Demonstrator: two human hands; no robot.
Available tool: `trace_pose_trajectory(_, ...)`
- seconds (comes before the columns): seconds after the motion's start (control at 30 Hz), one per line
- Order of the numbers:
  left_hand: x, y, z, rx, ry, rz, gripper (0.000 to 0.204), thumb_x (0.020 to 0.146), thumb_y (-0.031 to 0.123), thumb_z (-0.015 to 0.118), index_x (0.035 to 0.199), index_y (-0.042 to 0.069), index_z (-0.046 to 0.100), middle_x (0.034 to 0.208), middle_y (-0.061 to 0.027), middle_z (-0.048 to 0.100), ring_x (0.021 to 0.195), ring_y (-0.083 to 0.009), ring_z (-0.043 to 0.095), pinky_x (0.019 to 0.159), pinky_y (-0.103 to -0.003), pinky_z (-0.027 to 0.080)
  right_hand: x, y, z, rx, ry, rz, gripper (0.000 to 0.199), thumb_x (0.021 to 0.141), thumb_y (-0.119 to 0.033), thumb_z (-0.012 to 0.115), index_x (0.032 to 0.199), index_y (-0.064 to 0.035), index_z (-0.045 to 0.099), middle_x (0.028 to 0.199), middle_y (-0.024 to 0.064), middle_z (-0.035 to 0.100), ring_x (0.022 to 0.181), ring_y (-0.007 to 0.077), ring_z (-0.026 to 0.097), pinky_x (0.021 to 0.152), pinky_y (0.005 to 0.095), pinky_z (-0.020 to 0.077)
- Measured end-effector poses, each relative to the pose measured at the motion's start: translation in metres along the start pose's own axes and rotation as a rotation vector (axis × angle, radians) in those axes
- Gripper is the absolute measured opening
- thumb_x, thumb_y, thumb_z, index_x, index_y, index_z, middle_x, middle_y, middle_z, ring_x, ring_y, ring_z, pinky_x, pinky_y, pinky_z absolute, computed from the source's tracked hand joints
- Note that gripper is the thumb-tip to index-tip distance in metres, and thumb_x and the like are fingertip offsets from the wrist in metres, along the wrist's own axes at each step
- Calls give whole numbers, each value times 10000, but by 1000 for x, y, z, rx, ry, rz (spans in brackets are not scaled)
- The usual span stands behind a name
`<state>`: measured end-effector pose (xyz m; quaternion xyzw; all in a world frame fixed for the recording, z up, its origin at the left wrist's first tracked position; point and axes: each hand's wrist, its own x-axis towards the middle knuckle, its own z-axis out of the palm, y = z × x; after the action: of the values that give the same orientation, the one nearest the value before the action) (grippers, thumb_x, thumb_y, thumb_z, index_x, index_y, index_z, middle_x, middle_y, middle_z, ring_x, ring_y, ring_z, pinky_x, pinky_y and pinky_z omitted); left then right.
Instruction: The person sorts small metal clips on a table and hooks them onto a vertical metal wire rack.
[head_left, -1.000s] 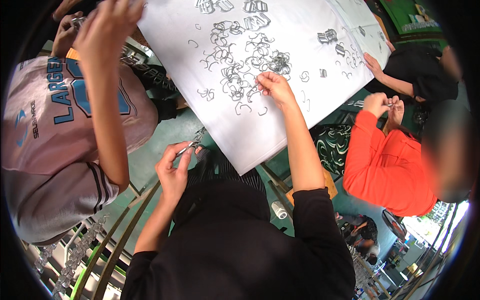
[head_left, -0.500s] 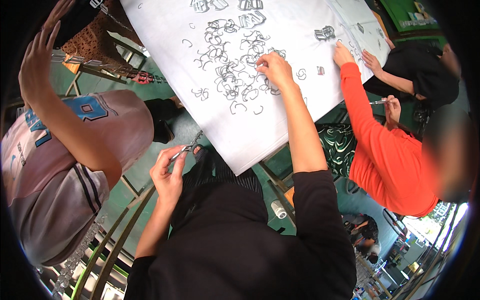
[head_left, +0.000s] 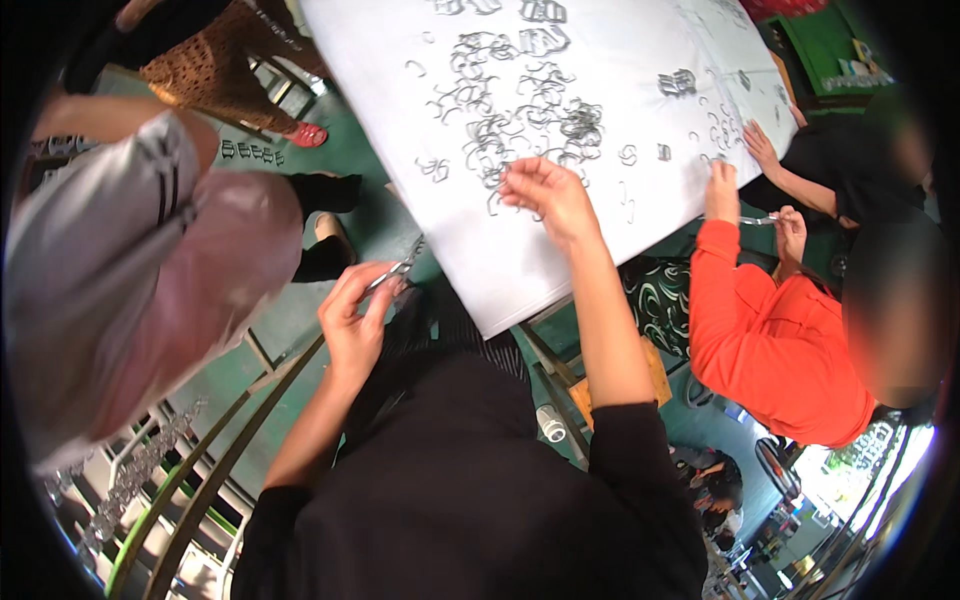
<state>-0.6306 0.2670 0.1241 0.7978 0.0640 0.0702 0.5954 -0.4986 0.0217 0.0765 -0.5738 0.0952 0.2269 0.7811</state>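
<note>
Two hands: both belong to the wearer, bare, reaching out of black sleeves.
Left hand (head_left: 352, 322): raised off the table's near corner, fingers (head_left: 375, 300) pressed together on a thin metal tool (head_left: 395, 270).
Tool: slim, silvery, its tip pointing up toward the table edge; too small to tell its kind.
Right hand (head_left: 548, 195): over the table, fingers (head_left: 515, 178) curled and pinched at the clips; whether one clip sits between them I cannot tell.
Clips (head_left: 520, 125): many small bent pieces of grey wire, curved and hooked, tangled in a loose heap at the table's middle; a few lie singly around it.
Table (head_left: 520, 280): covered in white, tilted across the view, its near corner just beside the left hand.
Small stacks (head_left: 678, 82): tidier bundles of clips near the far side.
Person in orange (head_left: 770, 340): at the right edge of the table, one hand on the white cover, the other holding a thin tool.
Person in grey (head_left: 150, 270): standing at the left, well apart from the heap.
Floor (head_left: 290, 320): green, under the table.
</note>
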Motion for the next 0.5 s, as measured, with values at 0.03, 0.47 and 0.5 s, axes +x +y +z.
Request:
trace_pose_trajectory(0.03,1,0,0,-2,0,-9,147,797,-70,623,932,-16,650,898,-81,643,771,-119,605,687,-233,503,-16,1,21,8,-24,-15,165,846,-52,634,984,24,585,886,97,645,796,165,636,714,267,536)
trace_pose_trajectory(0.47,-2,-9,4,-13,-14,83,177,779,-36,672,932,-10,587,928,-114,655,830,-169,649,706,-275,528,-97,13,136,38,142,-307,199,835,35,619,1004,48,516,877,113,611,764,137,627,631,269,558)
trace_pose_trajectory(0.5,-1,-9,3,-4,-60,165,193,781,-17,675,949,-8,580,947,-120,649,873,-186,636,743,-295,516,-99,15,136,-22,163,-341,187,834,31,622,992,45,523,868,107,617,751,132,626,626,263,551)
